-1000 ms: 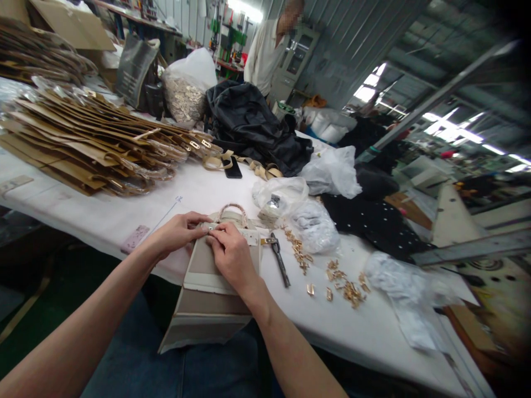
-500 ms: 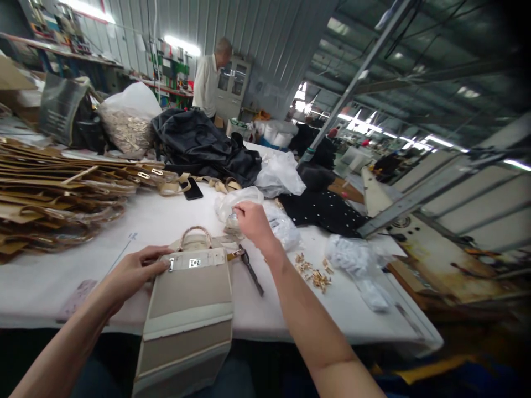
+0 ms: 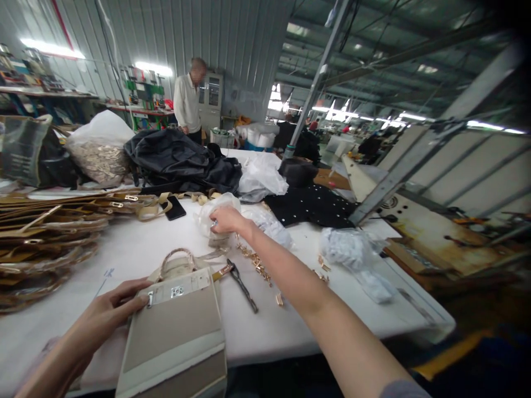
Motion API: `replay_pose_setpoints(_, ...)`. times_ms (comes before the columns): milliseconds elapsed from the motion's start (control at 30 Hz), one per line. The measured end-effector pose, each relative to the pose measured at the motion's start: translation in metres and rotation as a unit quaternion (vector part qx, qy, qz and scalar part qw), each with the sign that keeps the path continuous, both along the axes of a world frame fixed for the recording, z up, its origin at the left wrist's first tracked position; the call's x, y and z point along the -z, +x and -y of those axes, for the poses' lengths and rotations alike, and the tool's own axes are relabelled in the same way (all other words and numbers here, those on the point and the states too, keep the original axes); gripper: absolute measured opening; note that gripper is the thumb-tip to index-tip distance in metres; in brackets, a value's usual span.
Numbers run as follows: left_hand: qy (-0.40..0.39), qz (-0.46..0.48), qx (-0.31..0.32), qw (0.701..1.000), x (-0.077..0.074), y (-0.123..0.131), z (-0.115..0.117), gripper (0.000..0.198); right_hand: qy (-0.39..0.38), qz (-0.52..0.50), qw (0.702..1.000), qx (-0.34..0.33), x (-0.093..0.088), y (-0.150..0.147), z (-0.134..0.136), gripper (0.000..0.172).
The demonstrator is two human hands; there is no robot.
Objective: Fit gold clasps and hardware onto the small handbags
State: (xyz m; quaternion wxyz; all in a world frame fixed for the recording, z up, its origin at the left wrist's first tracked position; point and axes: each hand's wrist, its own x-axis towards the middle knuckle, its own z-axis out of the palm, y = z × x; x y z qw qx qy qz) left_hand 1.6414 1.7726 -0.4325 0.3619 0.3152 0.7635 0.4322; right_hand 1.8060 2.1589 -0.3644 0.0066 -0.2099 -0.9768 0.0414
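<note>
My left hand [image 3: 126,301] grips the top left corner of a beige handbag [image 3: 174,320], thumb on its front beside a small metal fitting. The bag leans over the table's front edge, with a metal lock plate [image 3: 177,292] on its upper band and a round handle [image 3: 176,255] behind. My right hand [image 3: 228,219] reaches forward to a clear plastic bag [image 3: 203,216], fingers pinched; a small shiny bit shows at the fingertips, too small to name. A dark hand tool with slim handles [image 3: 244,290] lies right of the handbag, near a strap end with a gold fitting [image 3: 224,271].
Gold-coloured small fittings [image 3: 259,268] lie scattered under my right forearm. Stacked brown bag pieces [image 3: 62,232] fill the left side. A phone [image 3: 176,208], black bag [image 3: 178,160] and studded black cloth [image 3: 311,207] lie farther back. A person [image 3: 188,102] stands beyond the table.
My view has shifted, and the handbag sits lower and farther left in it. My right hand stays at the clear plastic bag, my left on the handbag. The person beyond now looks down.
</note>
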Motion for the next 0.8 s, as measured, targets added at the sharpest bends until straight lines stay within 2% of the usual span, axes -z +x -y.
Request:
replay_pose_setpoints(167,-0.007,-0.008,-0.014,1.0,-0.001,0.003,-0.003,0.084,0.002,0.037,0.998,0.054,0.022,0.013,0.009,0.043)
replay_pose_setpoints(300,-0.008,-0.001,-0.022,1.0,0.003,0.003,-0.004,0.082,-0.016,0.036,0.998,0.043,0.021,0.018,-0.005,0.032)
replay_pose_setpoints(433,-0.016,0.008,-0.025,1.0,0.001,0.005,-0.005,0.082,-0.018,0.029,0.998,0.049,0.02,0.015,-0.018,0.033)
replay_pose_setpoints(600,-0.013,0.023,-0.018,0.999,0.0,0.006,-0.006,0.082,-0.013,0.027,0.997,0.066,0.028,0.014,-0.016,0.034)
replay_pose_setpoints(800,0.001,0.054,-0.037,0.998,0.003,0.008,-0.004,0.081,-0.019,0.034,0.994,0.098,0.03,0.03,-0.019,0.031)
